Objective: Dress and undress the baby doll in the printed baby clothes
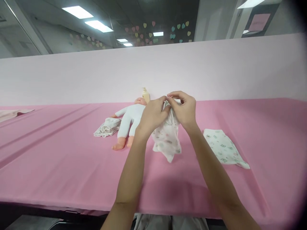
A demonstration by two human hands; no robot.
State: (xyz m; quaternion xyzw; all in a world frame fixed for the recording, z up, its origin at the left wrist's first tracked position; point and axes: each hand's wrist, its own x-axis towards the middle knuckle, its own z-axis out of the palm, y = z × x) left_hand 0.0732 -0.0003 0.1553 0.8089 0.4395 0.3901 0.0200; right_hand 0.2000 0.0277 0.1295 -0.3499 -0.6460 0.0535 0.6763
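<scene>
A white cloth with a small faint print (166, 137) hangs bunched from my two hands above the pink surface; whether it is a garment or a plain cloth I cannot tell. My left hand (154, 115) pinches its gathered top edge from the left. Close against it, my right hand (183, 108) grips the same edge with thumb and forefinger. Just left of my left hand lies a baby doll (130, 119) in a white suit, on its back, partly hidden by that hand. Beside the doll's legs sits a folded pale cloth (107, 127).
Right of my right forearm lies a flat white cloth with green print (223, 147). A pale yellow pump bottle (145, 95) stands behind the doll by the white wall (96, 76). A light pink cloth (11, 114) lies at the far left of the pink-covered table (59, 169).
</scene>
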